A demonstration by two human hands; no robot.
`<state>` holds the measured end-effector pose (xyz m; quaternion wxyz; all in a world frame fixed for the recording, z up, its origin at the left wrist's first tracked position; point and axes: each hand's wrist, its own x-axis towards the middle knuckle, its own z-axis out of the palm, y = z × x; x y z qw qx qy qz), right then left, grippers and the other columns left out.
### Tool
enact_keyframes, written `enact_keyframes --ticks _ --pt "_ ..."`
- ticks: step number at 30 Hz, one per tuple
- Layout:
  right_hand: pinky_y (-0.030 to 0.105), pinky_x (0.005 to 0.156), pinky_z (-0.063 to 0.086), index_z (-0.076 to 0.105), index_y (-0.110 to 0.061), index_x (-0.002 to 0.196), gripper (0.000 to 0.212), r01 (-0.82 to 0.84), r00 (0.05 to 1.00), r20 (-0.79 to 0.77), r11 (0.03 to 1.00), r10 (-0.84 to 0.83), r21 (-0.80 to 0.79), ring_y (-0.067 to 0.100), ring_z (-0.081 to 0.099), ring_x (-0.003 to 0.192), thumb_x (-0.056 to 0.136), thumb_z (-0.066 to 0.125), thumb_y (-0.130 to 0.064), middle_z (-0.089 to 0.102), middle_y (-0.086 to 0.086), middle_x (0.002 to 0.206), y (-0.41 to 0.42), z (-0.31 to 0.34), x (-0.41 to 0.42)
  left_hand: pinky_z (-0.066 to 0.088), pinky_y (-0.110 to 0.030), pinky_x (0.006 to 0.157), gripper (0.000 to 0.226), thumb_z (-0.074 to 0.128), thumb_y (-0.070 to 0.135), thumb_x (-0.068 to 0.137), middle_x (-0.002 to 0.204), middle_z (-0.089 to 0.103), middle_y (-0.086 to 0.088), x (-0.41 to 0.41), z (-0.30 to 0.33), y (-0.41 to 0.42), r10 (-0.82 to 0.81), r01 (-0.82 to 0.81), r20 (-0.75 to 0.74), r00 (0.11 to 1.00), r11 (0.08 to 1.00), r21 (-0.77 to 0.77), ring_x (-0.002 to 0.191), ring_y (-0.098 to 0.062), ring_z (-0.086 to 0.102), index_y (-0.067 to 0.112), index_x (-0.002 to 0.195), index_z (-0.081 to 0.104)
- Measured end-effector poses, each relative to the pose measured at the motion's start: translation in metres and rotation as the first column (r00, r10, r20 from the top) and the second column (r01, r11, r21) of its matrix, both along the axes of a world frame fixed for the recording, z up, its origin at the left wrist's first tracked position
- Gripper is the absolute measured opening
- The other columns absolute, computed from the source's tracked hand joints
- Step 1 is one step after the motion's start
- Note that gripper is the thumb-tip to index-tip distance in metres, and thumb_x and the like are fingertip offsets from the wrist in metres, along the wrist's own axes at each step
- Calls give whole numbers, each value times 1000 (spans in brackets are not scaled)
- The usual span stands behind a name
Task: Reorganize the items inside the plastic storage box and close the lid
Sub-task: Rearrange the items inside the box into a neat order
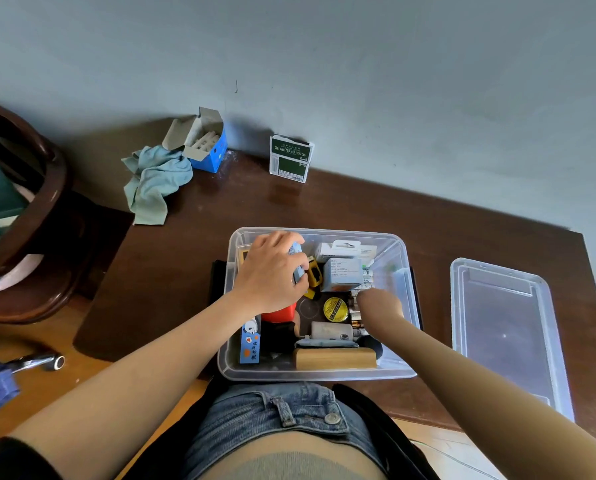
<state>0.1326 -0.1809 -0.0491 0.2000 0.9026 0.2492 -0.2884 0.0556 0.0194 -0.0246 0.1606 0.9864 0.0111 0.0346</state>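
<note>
Clear plastic storage box (pixel 398 372) sits open on dark wooden table (pixel 358 206) — clear lid (pixel 504 327) just right of it. Left hand (pixel 272 271) grips small light-blue packet (pixel 297 268) inside box. Right hand (pixel 381 303) reaches inside box — blurred, grip unclear.

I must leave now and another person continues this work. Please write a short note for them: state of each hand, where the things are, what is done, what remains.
Left hand: inside the storage box, gripping a small light-blue item at the far left.
Right hand: reaching into the box's right side; blurred, so its grip cannot be told.
Box: on the dark table, open, with cartons, a yellow tape roll, a wooden block and other small things inside.
Lid: off, flat on the table right of the box.
Done: lid removed, sorting under way.
Left: finish arranging, then close the lid.
</note>
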Motion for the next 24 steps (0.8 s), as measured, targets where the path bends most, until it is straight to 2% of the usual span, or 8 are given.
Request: enact_keyframes --ticks 5,8,10,12,13,15,18,24 --pt "27 66 43 61 -9 109 28 -16 999 -42 1000 15 -23 24 62 101 86 52 3 64 7 111 5 5 -11 32 -39 98 23 53 38 81 126 54 1 -1 1 0 -9 9 3 1000 1000 -5 115 -20 46 25 90 70" --pt "29 62 41 59 -12 88 11 -65 986 -143 985 88 160 26 59 85 92 52 -18 65 7 97 17 8 -19 33 -39 97 23 53 38 81 126 55 1 0 2 0 -5 5 5 1000 1000 -12 114 -21 47 25 88 70" --pt "32 60 42 58 -9 80 39 34 954 -294 954 58 298 25 58 79 92 51 -46 63 6 82 28 6 -24 34 -40 96 24 52 38 80 125 56 0 -1 2 0 -2 2 10 1000 1000 -20 113 -21 48 25 87 71" --pt "34 67 47 61 -9 91 57 125 901 -433 932 37 339 23 60 83 81 55 -65 65 7 87 38 1 -29 35 -40 95 26 51 38 79 123 57 0 -1 3 0 1 -1 16 1000 1000 -20 112 -21 49 24 86 71" --pt "35 72 48 60 -11 98 60 167 874 -486 927 19 336 21 60 86 75 60 -67 66 5 93 42 -2 -32 35 -40 95 26 51 38 78 123 57 -1 -1 3 0 2 -2 19 1000 1000 -19 111 -22 50 23 85 71" --pt "33 78 49 58 -16 108 64 261 816 -578 902 -15 344 19 60 92 68 71 -64 66 1 100 49 -11 -38 36 -41 95 28 50 38 77 122 58 -2 -1 4 0 4 -3 19 1000 1000 -24 111 -23 51 23 85 72" --pt "26 77 43 52 -19 113 69 344 772 -635 861 -33 374 14 52 92 62 80 -56 58 -6 100 59 -19 -43 36 -41 95 29 50 39 77 122 58 -2 0 3 1 -1 2 11 1000 999 -32 112 -23 51 23 86 72" --pt "27 68 44 46 -18 109 68 431 790 -603 801 -112 416 18 54 89 59 82 -47 56 -2 95 55 -28 -47 31 -40 98 24 54 36 79 127 54 0 1 3 4 -36 34 -28 999 998 -56 117 -22 46 24 92 72"
